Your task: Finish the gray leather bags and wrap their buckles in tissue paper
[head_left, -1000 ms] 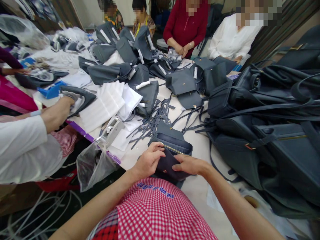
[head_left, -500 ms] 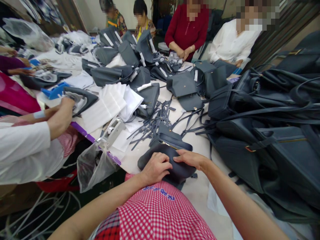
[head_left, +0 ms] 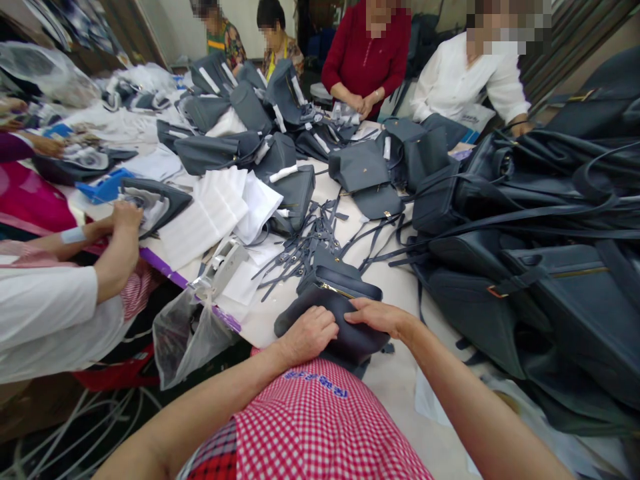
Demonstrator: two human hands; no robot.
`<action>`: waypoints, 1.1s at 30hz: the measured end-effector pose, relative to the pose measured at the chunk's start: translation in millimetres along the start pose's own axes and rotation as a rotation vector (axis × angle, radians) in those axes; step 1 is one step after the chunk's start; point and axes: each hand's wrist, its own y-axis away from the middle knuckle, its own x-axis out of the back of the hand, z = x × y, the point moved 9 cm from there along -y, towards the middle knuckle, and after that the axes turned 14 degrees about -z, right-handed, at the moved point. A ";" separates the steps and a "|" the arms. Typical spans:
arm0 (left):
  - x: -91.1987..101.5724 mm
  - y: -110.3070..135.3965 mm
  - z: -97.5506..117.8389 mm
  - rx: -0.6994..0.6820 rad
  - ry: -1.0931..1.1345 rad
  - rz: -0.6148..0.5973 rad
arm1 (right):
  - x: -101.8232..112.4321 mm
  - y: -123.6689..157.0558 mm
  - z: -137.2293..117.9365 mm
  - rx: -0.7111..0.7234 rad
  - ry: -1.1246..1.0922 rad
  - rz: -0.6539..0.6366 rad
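Note:
A dark blue-grey bag (head_left: 354, 341) with a gold zipper lies at the table's near edge, against my checked apron. My left hand (head_left: 311, 331) is on the bag's near face, its fingers curled and gripping the material. From the right, my right hand (head_left: 376, 316) holds the same bag, fingers reaching over its side below the zipper; its thumb is not clearly visible. Just beyond the bag lies a tangle of thin dark straps (head_left: 320, 235) with small buckles.
Large dark bags (head_left: 565, 300) are heaped at the right. More bags (head_left: 220, 152) cover the far table. White sheets (head_left: 203, 210) and a tape dispenser (head_left: 223, 261) lie to the left, with a plastic bag (head_left: 193, 337) hanging below. A co-worker's hand (head_left: 125, 230) holds a dark piece; other people stand opposite.
My left hand's fingers have drawn closer together on the bag. The co-worker in white at the far right has reached toward the bag heap. The view has shifted slightly.

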 end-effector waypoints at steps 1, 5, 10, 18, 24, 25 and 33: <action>5.3 3.2 -7.0 0.046 0.044 0.040 | 0.5 -0.1 1.1 -0.008 -0.004 -0.004; 15.6 15.9 -20.4 0.118 0.181 0.079 | 0.9 -0.7 3.5 -0.032 -0.013 -0.029; 5.7 16.1 0.8 -0.014 0.053 -0.030 | 1.3 -1.6 0.1 -0.017 0.013 -0.032; -10.3 3.1 8.9 -0.074 -0.096 -0.064 | 0.6 -0.8 0.5 -0.007 0.052 -0.009; 36.0 5.3 -24.6 0.179 0.248 0.165 | -1.8 2.0 -3.0 -0.009 0.181 0.003; 50.4 11.6 -38.1 0.273 0.292 0.228 | -2.9 4.0 -5.7 -0.004 0.227 0.015; 113.3 74.3 -116.2 0.714 -0.016 0.297 | -51.4 32.2 -32.3 0.076 0.768 0.330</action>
